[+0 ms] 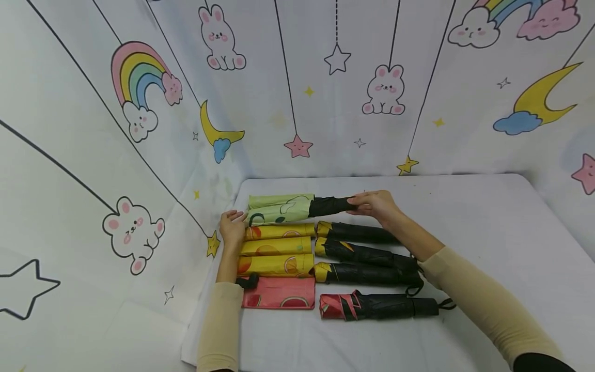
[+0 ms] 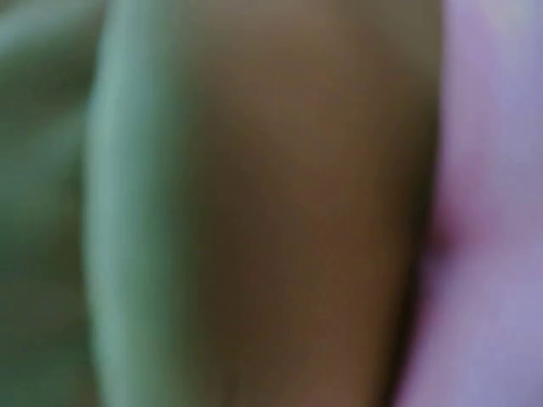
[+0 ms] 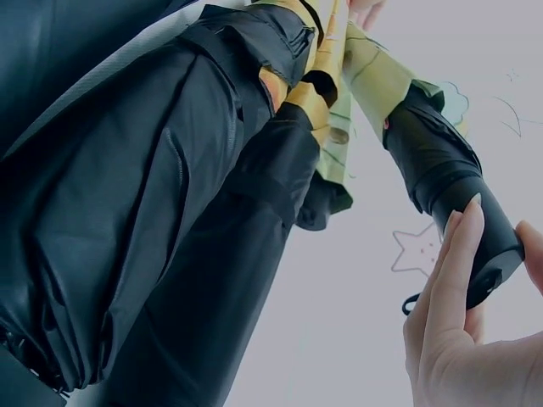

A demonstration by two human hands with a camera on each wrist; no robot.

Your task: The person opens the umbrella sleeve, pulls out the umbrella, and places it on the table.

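Observation:
In the head view my right hand (image 1: 374, 204) grips the black handle end of a folded umbrella (image 1: 327, 206). The right wrist view shows the fingers and thumb of that hand (image 3: 458, 318) on either side of the black handle (image 3: 475, 242), with a small loop beside it. Green patterned fabric (image 1: 279, 213) covers the umbrella's left part. At that left end my left hand (image 1: 231, 230) holds the green fabric with bent fingers; the exact grip is partly hidden. Another green piece (image 1: 281, 199) lies just behind. The left wrist view is blurred, with green fabric (image 2: 140, 203) close up.
Three yellow fruit-print pouches (image 1: 277, 246) lie in front of the green pieces, with three black-and-yellow folded umbrellas (image 1: 367, 251) to their right. Nearer are a red watermelon-print pouch (image 1: 281, 293) and a black-and-red umbrella (image 1: 381, 306). All lie on a white-covered table (image 1: 483, 217) against printed curtains.

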